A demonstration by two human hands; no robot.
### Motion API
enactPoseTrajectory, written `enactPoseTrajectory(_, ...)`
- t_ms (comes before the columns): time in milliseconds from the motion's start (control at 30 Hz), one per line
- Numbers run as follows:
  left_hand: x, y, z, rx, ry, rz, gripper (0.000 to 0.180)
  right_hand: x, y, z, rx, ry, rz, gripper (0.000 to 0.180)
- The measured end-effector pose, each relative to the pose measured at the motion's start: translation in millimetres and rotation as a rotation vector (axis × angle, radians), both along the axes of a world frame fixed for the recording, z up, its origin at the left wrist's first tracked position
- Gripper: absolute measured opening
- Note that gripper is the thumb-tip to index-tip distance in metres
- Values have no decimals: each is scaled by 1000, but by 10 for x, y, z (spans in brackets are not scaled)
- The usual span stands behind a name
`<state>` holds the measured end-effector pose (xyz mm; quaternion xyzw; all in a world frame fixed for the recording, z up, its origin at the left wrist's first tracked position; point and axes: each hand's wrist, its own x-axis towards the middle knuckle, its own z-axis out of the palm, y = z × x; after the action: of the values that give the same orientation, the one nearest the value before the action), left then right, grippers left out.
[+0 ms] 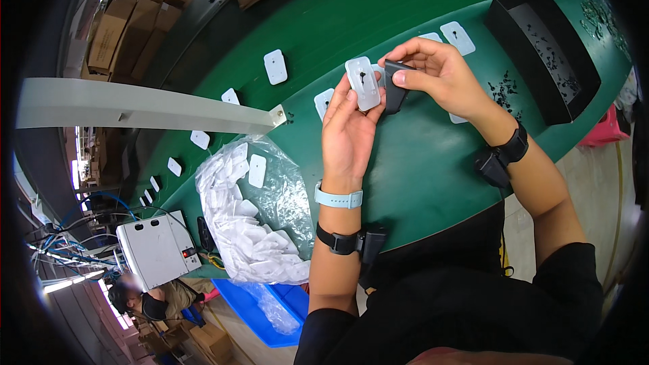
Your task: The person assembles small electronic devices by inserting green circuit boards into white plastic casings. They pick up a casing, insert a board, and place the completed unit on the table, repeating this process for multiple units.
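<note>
Head view: left hand (348, 132) raised above the green surface (419, 162), fingers curled around a small white rectangular plastic plate (362, 82), palm toward the camera. Right hand (439, 71) pinching a black wedge-shaped plastic piece (394, 88) just beside the plate, wrist bent inward. Near the left forearm, a clear bag of white plates (260, 220).

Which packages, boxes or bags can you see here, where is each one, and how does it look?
Clear plastic bag: on the green table, left of the left hand; crumpled, full of white flat pieces.
Cardboard boxes: upper left, beyond the table; brown, stacked.
Black tray: upper right on the table; long, open, small dark parts inside.
Blue bin: below the table edge; holds clear plastic.
</note>
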<state>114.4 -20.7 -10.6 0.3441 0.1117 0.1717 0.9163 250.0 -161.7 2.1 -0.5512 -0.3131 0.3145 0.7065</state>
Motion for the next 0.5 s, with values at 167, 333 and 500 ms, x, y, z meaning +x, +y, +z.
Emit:
enactPoseTrajectory(167,-9,-33,-35,105,42,-46,45,35,-29,44,-54,-98,-39,24)
enactPoseTrajectory(333,0,-89,-66,199,88,-59,43,23,-27,0,-79,-124,-35,25)
enactPoseTrajectory(500,-14,-82,-62,282,107,-62,42,17,-38,2,-104,-124,-20,28)
